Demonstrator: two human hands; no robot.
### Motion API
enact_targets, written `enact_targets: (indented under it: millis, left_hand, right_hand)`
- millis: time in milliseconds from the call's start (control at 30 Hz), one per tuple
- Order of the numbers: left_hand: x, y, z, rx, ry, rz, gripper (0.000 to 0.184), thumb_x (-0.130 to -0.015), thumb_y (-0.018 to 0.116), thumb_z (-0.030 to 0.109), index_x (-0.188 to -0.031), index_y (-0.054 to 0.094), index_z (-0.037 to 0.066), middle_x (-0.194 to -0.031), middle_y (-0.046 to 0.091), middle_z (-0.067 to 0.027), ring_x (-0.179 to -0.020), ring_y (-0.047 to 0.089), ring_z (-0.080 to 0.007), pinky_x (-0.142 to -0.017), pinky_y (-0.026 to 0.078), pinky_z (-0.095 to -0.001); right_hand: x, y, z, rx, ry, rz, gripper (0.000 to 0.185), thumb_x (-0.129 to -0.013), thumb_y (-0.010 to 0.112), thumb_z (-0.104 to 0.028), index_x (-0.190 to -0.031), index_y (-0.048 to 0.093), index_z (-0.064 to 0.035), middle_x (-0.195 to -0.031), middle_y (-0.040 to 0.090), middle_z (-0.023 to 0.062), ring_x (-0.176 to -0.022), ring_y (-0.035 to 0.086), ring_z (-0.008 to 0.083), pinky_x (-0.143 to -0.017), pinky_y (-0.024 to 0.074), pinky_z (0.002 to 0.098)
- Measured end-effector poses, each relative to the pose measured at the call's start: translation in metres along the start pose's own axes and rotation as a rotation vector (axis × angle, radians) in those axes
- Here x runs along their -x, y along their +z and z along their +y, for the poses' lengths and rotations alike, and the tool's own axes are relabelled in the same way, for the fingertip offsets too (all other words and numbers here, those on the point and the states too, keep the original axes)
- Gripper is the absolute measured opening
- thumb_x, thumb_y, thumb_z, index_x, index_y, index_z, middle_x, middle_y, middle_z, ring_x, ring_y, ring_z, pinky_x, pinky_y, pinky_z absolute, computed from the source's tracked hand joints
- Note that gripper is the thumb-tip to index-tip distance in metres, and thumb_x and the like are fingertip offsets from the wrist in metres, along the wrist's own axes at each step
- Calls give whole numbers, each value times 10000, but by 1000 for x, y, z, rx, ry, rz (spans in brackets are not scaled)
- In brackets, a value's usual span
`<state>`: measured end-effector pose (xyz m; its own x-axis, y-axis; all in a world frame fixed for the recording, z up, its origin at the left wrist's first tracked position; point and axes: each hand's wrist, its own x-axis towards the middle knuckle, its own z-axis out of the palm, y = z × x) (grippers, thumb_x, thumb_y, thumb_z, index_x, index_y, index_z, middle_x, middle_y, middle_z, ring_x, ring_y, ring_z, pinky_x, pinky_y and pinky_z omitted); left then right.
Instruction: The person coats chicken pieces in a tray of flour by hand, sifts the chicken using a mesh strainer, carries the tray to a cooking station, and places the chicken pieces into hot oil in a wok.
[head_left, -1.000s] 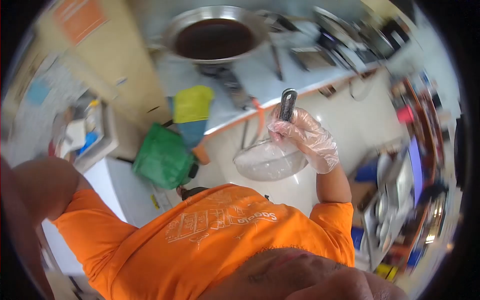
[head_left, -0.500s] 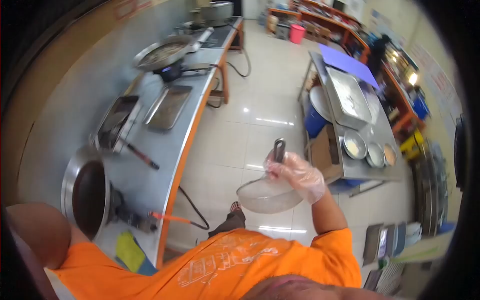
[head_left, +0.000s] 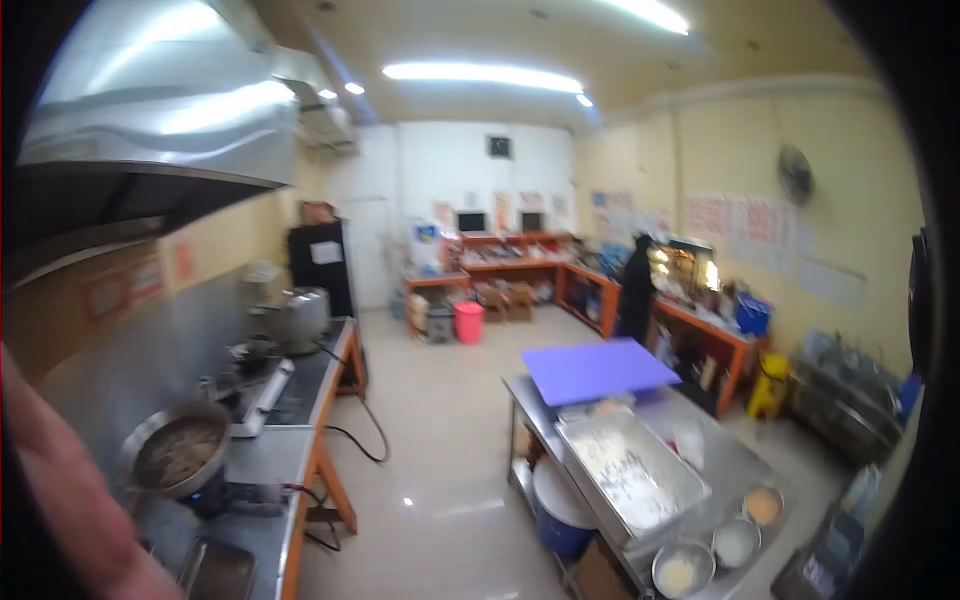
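Observation:
Neither of my hands shows now. Only a blurred bare stretch of my left arm [head_left: 75, 490] crosses the lower left edge, beside the steel counter. The wide pan [head_left: 182, 450] of dark contents on a burner stands on that counter, the nearest vessel to the arm. Below it lies a shallow metal tray [head_left: 218, 572], partly cut off by the frame. The mesh strainer from the earlier view is out of sight.
A steel table [head_left: 740, 480] at right carries a purple board [head_left: 600, 370], a deep tray [head_left: 690, 490] and bowls, one being a steel bowl [head_left: 684, 570]. A blue bucket [head_left: 565, 535] sits under it. A person in dark clothes [head_left: 634, 290] stands by the far counter. A hose [head_left: 378, 440] hangs off the left counter.
My view has swung up from the floor and my body to the whole room. The gloved right hand, which held a mesh strainer by its handle, has left the frame.

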<state>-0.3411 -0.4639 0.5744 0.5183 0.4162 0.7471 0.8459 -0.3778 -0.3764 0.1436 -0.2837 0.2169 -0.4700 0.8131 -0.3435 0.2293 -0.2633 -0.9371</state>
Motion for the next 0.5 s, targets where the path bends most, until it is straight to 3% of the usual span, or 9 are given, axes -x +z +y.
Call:
enact_targets:
  millis: [67, 133, 200, 267, 367, 400, 433, 500]
  left_hand:
    - [-25, 65, -34, 31, 46, -66, 519, -800, 755, 122, -1250, 558, -47, -862, 597, -80, -736, 538, -149, -656, 440, -276]
    - [-52, 126, -59, 36, 80, -122, 513, -804, 749, 109, -1253, 558, -48, -857, 597, -78, -732, 538, -147, -654, 440, -274]
    - [-53, 176, -114, 85, 63, -93, 506, -808, 744, 96, -1256, 558, -48, -851, 597, -75, -728, 538, -145, -652, 439, -272]
    - [-80, 222, -130, 92, 82, -84, 500, -812, 738, 83, -1258, 557, -49, -845, 597, -73, -724, 537, -142, -650, 439, -270]
    - [-124, 293, -168, 143, 128, -85, 491, -817, 730, 64, -1262, 557, -50, -837, 597, -69, -718, 537, -138, -647, 439, -267]
    - [-115, 307, -201, 186, 156, -76, 488, -819, 727, 57, -1264, 557, -51, -834, 597, -68, -716, 536, -137, -646, 439, -265]
    - [-129, 336, -209, 200, 169, -64, 485, -821, 725, 51, -1265, 557, -51, -832, 597, -67, -714, 536, -136, -645, 439, -264]
    - [-147, 391, -238, 246, 207, -22, 480, -825, 719, 38, -1268, 556, -52, -826, 597, -64, -710, 536, -134, -643, 439, -262]
  right_hand:
    - [-74, -46, 31, 140, 381, -163, 163, -933, 668, -193, -934, 555, -76, -738, 577, 12, -683, 591, 125, -643, 513, 304]
    - [-67, 8, -82, -321, -153, 187, 178, -919, 671, -203, -940, 600, -41, -783, 596, 65, -668, 543, 169, -575, 422, 296]
    - [-125, 36, -155, -414, -368, 372, 167, -920, 648, -166, -948, 559, -27, -813, 585, 75, -697, 556, 159, -645, 452, 281]
    - [-156, -11, -187, -351, -442, 534, 125, -921, 610, -131, -953, 543, -32, -841, 573, 79, -759, 551, 145, -713, 449, 265]
    - [-206, -70, -230, -218, -627, 565, 138, -911, 624, -110, -991, 543, -33, -889, 570, 73, -831, 550, 142, -763, 451, 269]
    - [-226, -12, -253, -251, -589, 677, 135, -897, 630, -91, -994, 552, -39, -909, 572, 65, -836, 542, 150, -765, 441, 261]
    - [-257, -68, -232, 160, -748, 411, 101, -881, 644, -102, -915, 562, -54, -891, 568, 66, -816, 548, 177, -742, 443, 303]
    - [-321, -74, -256, 862, -866, 493, 232, -846, 649, -180, -689, 502, -93, -693, 434, 56, -670, 480, 224, -715, 400, 399]
